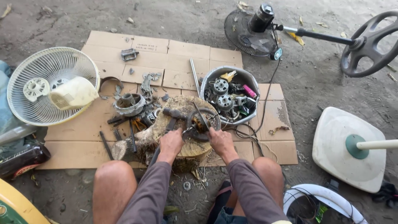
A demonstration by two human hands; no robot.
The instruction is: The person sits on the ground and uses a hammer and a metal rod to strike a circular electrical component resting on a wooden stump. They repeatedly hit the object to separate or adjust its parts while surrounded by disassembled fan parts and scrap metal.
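Bare knees and grey-purple sleeves at bottom edge, person squatting on dirt floor. Left hand (171, 143) closed around a dark handle, a long tool running down toward the knees; tool type unclear. Right hand (221, 141) closed on the near rim of a round dark motor stator with copper windings (202, 121). Both grips tight, fingers curled, nothing loose in them. Stator sits on top of a worn round wooden stump block (182, 143), at its right half, directly ahead of the hands. A dark-handled hammer (174, 113) lies across the stump top, just left of the stator.

Stump stands on a flattened brown cardboard sheet (166, 54) spread on the floor. Left of stump: scatter of dark metal rods and small parts, a grey round metal motor housing (129, 103) among them. Just right of and behind stump: dented grey metal bowl (248, 79) full of motor rotors, wires, a pink piece and a yellow piece. Black cable runs from the bowl area toward the far fan.

Left side: white wire fan guard with cream plastic motor cover (54, 85) lying flat, partly on the cardboard. Right side: white square fan base with green collar and white pole (348, 145), off the cardboard. Far right top: black fan on black pole with round black base (257, 27), lying tipped over on the dirt.
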